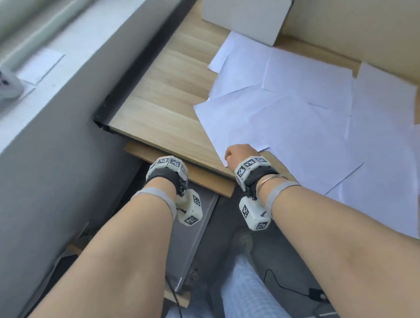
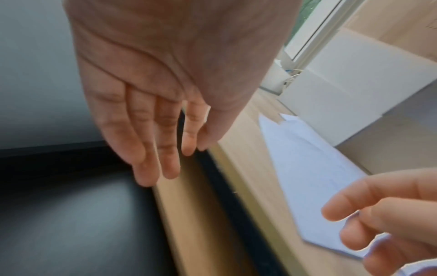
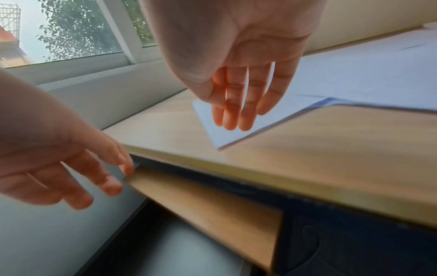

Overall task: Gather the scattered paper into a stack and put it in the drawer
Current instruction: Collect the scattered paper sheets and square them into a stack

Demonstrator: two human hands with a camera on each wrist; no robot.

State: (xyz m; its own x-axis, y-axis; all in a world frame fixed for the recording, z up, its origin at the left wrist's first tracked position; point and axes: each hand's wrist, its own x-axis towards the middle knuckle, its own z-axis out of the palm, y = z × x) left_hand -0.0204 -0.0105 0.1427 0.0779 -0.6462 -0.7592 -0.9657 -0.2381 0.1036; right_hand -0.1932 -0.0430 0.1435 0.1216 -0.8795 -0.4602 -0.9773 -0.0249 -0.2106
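Paper (image 1: 302, 113) scattered on desk (image 1: 160, 91) | drawer (image 3: 208, 201) ajar | both hands loose

My wooden desk (image 1: 170, 90) runs centre to right of head view. Loose white paper sheets (image 1: 304, 128) lie overlapping on its right half. White box (image 1: 247, 4) sits on desk, top centre of frame.
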